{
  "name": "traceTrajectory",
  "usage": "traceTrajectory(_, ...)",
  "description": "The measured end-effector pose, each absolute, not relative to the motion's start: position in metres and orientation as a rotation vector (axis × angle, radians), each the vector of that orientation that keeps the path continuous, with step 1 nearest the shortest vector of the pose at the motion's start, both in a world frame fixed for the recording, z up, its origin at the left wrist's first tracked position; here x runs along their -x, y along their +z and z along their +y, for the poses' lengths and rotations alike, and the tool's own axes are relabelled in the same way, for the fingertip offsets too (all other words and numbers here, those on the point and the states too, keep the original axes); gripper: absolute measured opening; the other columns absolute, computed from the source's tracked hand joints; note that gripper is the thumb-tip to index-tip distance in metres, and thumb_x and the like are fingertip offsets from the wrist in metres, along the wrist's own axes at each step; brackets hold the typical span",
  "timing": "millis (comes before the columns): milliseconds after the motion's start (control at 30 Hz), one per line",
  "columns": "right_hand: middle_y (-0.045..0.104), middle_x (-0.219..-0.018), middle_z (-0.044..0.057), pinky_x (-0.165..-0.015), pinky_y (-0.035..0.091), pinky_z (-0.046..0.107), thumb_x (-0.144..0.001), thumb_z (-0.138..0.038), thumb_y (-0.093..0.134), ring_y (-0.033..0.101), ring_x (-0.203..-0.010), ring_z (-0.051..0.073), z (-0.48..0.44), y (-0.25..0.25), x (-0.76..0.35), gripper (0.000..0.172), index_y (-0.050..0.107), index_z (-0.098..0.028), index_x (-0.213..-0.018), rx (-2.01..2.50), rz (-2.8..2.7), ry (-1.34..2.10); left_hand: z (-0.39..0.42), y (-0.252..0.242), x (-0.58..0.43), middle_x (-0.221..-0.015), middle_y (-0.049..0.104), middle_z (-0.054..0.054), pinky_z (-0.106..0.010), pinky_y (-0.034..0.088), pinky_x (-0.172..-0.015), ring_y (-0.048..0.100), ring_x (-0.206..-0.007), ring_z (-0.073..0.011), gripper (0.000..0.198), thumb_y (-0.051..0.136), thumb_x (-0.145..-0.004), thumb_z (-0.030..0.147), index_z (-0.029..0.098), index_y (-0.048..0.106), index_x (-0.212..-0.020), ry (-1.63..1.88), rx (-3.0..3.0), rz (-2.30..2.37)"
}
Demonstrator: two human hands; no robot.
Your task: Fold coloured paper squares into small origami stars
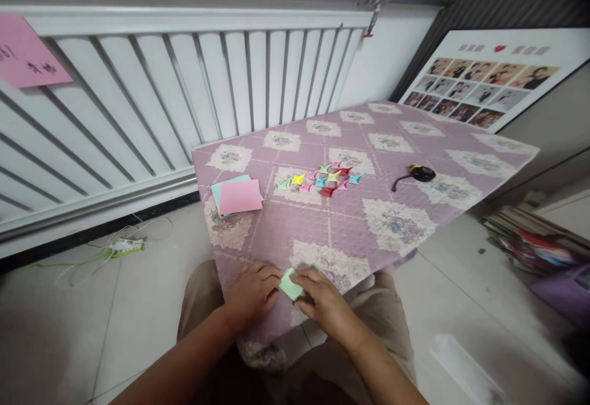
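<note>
Here, floral tablecloth [281,236], white radiator [255,79] behind, right fingers [308,283] pinching green paper [289,286], left fingers [266,277] at its edge, grip unclear.

Two bare hands, one left hand [255,288] and one right hand [322,297], and one folded light green paper square [291,284] at lower centre of the frame. About a dozen small folded-paper shapes [321,181] in five colours, pink the most numerous, sit at centre on one table [295,233] under a purple floral cloth. One stack of coloured paper sheets [240,196], too closely layered to count, is at centre left; one black-and-yellow object with a strap [422,173] is at centre right. Fifteen photographs, three rows of five, fill one white display board [565,45], upper right.
</note>
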State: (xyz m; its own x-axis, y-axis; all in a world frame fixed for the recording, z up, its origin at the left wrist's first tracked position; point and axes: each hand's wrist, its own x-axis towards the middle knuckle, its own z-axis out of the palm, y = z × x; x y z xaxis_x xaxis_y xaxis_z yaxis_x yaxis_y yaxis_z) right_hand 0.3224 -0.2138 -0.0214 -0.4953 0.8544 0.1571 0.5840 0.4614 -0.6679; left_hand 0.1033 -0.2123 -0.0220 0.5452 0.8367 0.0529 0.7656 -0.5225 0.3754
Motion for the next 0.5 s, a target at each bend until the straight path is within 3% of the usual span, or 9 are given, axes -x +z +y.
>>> traceTrajectory(267, 0.062, -0.105, 0.009, -0.085, 0.046, 0.037, -0.076, -0.012, 0.066, 0.057, -0.097, 0.022, -0.214, -0.015, -0.319, 0.034, 0.063, -0.021, -0.108, 1.155, -2.268, 0.688, -0.2, -0.022, -0.106, -0.106, 0.062, -0.001, -0.034, 0.04, -0.089, 0.051, -0.099, -0.02, 0.017, 0.06, -0.088, 0.033, 0.02, 0.061, -0.098, 0.286, -2.618, 1.234)
traceTrajectory(400, 0.062, -0.101, 0.009, -0.084, 0.046, 0.036, -0.086, -0.017, 0.056, 0.057, -0.094, 0.021, -0.215, -0.013, -0.32, 0.023, 0.064, -0.021, -0.106, 1.15, -2.27, 0.682, -0.203, -0.016, -0.11, -0.103, 0.06, -0.004, -0.036, 0.04, -0.087, 0.05, -0.098, -0.0218, 0.015, 0.056, -0.089, 0.03, 0.019, 0.059, -0.099, 0.237, -2.661, 1.264)
traceTrajectory(500, 0.062, -0.101, 0.008, -0.084, 0.046, 0.036, -0.084, -0.019, 0.059, 0.057, -0.094, 0.021, -0.216, -0.014, -0.319, 0.023, 0.064, -0.022, -0.106, 1.154, -2.268, 0.664, -0.205, -0.013, -0.114, -0.101, 0.059, -0.006, -0.038, 0.041, -0.084, 0.05, -0.097, -0.0234, 0.013, 0.051, -0.091, 0.027, 0.018, 0.058, -0.097, 0.188, -2.694, 1.294)
